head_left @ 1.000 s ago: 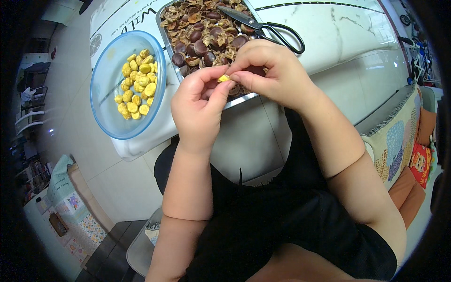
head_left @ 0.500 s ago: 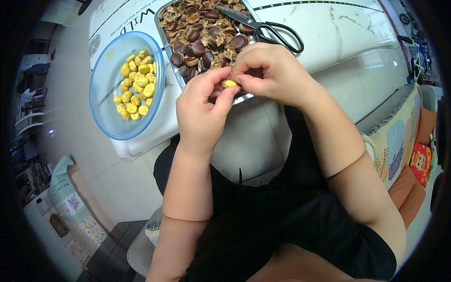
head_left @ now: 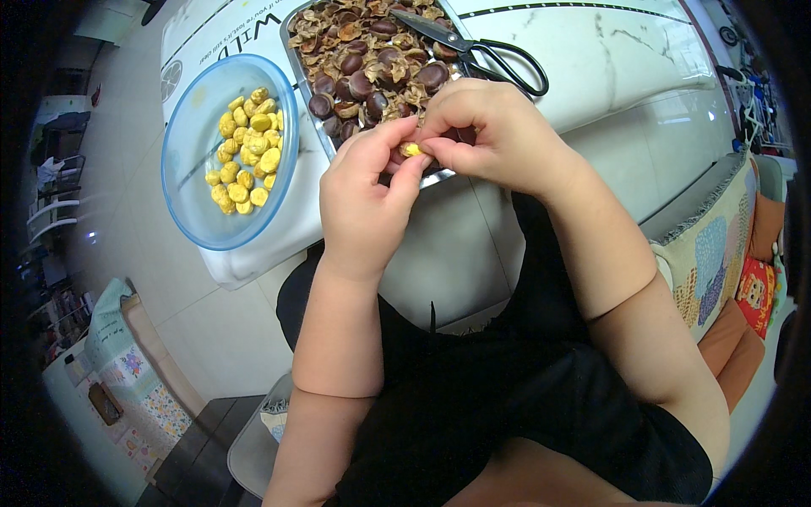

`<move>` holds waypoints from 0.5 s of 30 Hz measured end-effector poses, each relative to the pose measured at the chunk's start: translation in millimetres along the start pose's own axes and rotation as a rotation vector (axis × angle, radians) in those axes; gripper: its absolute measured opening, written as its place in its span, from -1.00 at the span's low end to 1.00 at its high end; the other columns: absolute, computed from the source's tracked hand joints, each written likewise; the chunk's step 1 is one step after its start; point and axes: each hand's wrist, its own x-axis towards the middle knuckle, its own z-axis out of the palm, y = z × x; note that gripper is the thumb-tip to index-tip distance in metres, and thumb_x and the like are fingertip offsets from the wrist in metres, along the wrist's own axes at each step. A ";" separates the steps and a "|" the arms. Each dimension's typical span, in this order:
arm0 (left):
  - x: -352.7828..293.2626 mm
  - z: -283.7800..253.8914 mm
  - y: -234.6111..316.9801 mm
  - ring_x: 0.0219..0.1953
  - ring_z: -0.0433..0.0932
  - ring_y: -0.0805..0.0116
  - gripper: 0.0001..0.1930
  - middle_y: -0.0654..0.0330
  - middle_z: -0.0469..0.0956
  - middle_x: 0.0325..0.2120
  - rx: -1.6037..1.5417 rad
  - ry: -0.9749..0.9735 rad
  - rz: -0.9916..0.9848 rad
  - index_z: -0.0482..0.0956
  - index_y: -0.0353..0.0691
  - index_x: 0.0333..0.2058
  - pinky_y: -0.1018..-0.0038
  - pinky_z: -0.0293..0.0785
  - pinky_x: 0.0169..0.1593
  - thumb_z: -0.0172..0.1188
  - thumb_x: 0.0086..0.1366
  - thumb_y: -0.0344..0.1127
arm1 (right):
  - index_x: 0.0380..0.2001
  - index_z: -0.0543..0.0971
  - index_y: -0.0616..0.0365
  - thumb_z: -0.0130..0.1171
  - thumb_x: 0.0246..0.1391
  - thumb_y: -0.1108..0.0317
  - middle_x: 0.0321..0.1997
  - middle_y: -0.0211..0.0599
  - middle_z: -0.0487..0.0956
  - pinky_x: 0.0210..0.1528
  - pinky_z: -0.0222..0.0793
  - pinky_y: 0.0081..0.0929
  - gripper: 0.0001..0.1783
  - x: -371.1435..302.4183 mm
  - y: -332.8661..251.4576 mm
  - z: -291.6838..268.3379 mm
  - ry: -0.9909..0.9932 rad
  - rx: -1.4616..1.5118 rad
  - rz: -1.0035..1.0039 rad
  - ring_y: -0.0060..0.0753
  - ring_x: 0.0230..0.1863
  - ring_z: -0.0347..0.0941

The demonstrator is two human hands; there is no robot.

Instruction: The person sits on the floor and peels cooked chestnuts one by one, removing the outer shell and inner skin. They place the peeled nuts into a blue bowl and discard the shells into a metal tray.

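Observation:
A partly peeled chestnut (head_left: pixel 410 149), yellow where its flesh shows, is pinched between the fingers of my left hand (head_left: pixel 369 190). The thumb and forefinger of my right hand (head_left: pixel 490 131) press together at the same chestnut's right side, on its edge; any bit of skin between them is too small to make out. Both hands are over the near edge of a metal tray (head_left: pixel 306 89) heaped with brown chestnuts (head_left: pixel 361 84) and peeled shells (head_left: pixel 325 38). Left of my hands, a clear glass bowl (head_left: pixel 182 182) holds several peeled yellow chestnuts (head_left: pixel 253 152).
Black-handled scissors (head_left: pixel 498 59) lie across the tray's right rim, blades over the shells, just beyond my right hand. The white marble-patterned table (head_left: pixel 591 59) extends to the right. A cushioned seat (head_left: pixel 701 245) stands at the far right.
My fingers have shifted slightly on the chestnut, and less of its yellow flesh shows between them. The bowl, tray and scissors stay in place.

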 end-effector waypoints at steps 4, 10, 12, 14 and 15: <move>0.4 0.9 0.4 -0.41 0.56 0.40 -0.67 0.10 0.58 -0.32 0.037 0.016 0.047 0.56 -0.30 -0.13 0.54 0.52 -0.28 0.26 0.06 -0.53 | -0.55 0.55 0.20 0.27 -0.20 0.48 -0.49 -0.29 0.55 -0.32 0.39 -0.46 -0.91 -0.1 0.9 1.8 0.005 0.007 0.002 -0.28 -0.41 0.46; 0.1 0.4 -0.1 -0.29 0.54 0.52 -0.66 0.18 0.56 -0.23 -0.046 -0.003 0.028 0.52 -0.39 -0.07 0.60 0.49 -0.17 0.21 0.13 -0.59 | -0.54 0.58 0.20 0.27 -0.15 0.37 -0.49 -0.23 0.56 -0.37 0.43 -0.42 -0.87 1.4 1.5 4.6 0.062 0.066 0.038 -0.24 -0.43 0.51; 0.4 0.5 -0.3 -0.26 0.55 0.51 -0.66 0.17 0.56 -0.21 -0.079 -0.004 0.017 0.51 -0.41 -0.06 0.59 0.49 -0.15 0.20 0.14 -0.59 | -0.53 0.58 0.21 0.27 -0.15 0.38 -0.49 -0.23 0.56 -0.35 0.42 -0.42 -0.87 0.4 2.4 3.0 0.072 0.116 0.055 -0.25 -0.42 0.51; 0.5 -0.1 -0.1 -0.24 0.55 0.50 -0.66 0.16 0.56 -0.20 -0.074 -0.004 0.020 0.51 -0.42 -0.06 0.59 0.49 -0.13 0.20 0.15 -0.59 | -0.51 0.58 0.22 0.26 -0.13 0.43 -0.46 -0.27 0.56 -0.33 0.41 -0.47 -0.90 -0.5 4.0 0.9 0.050 0.145 0.056 -0.32 -0.39 0.50; 0.4 -0.6 -0.1 -0.24 0.55 0.50 -0.66 0.16 0.56 -0.20 -0.070 -0.005 0.016 0.51 -0.41 -0.06 0.59 0.49 -0.13 0.20 0.15 -0.59 | -0.49 0.58 0.23 0.25 -0.11 0.47 -0.43 -0.30 0.56 -0.32 0.39 -0.51 -0.92 -0.6 5.2 -0.3 0.024 0.149 0.049 -0.38 -0.37 0.49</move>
